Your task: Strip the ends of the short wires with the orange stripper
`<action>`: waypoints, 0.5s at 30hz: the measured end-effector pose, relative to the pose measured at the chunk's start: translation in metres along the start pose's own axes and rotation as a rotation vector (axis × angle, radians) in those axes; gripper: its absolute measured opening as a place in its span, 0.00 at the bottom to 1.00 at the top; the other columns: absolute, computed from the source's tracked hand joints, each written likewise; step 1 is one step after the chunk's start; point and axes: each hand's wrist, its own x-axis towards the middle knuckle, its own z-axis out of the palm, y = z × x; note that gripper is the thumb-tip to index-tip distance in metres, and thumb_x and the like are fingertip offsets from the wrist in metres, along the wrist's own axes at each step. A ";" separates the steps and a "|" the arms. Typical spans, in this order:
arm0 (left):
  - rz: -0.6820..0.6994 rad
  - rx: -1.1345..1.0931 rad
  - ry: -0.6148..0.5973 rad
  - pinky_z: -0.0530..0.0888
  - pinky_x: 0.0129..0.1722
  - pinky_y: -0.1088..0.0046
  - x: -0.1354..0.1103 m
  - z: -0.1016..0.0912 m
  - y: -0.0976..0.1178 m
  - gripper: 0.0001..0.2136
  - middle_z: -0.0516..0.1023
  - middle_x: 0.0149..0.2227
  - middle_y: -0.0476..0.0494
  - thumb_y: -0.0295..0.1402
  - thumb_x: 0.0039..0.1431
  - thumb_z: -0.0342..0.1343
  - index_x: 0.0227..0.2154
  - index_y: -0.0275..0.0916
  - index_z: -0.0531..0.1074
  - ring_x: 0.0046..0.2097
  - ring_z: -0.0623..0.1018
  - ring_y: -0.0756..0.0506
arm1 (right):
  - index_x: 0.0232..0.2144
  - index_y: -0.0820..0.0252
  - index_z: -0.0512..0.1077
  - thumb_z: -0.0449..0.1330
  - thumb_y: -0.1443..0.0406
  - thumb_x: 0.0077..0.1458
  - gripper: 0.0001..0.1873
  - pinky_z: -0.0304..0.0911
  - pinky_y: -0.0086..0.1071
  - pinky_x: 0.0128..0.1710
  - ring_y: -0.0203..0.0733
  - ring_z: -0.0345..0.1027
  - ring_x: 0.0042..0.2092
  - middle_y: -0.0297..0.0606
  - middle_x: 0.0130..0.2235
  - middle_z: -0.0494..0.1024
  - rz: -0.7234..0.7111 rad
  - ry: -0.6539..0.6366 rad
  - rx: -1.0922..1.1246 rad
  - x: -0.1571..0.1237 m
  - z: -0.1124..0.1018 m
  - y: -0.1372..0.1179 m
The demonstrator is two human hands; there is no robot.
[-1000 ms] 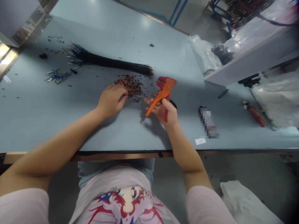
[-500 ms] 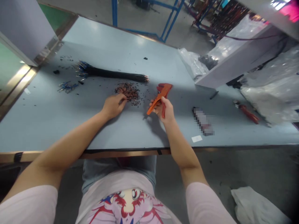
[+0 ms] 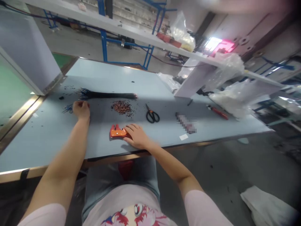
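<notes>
Left hand [image 3: 81,110] curled into loose fist; right hand [image 3: 137,136] flat, palm down

A pixelated patch blurs out the object [image 3: 185,123] lying on the table [image 3: 47,141], so its kind cannot be told. The right hand [image 3: 136,137] hides one end of the orange wire stripper [image 3: 117,132], and the heaped copper-coloured bits [image 3: 121,107] are too small to identify.

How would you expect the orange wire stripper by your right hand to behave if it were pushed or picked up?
The orange and red wire stripper lies flat on the table against the right hand, so it would probably slide rather than roll or tip. Its chunky shape suggests it is fairly stiff and solid. Its handles might shift when lifted.
</notes>
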 end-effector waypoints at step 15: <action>-0.009 -0.025 0.114 0.62 0.38 0.73 -0.008 0.011 -0.005 0.02 0.62 0.27 0.52 0.28 0.55 0.51 0.29 0.36 0.64 0.35 0.66 0.50 | 0.55 0.57 0.67 0.51 0.57 0.62 0.22 0.60 0.42 0.50 0.53 0.62 0.54 0.48 0.56 0.68 0.753 0.073 -0.194 0.021 -0.024 0.113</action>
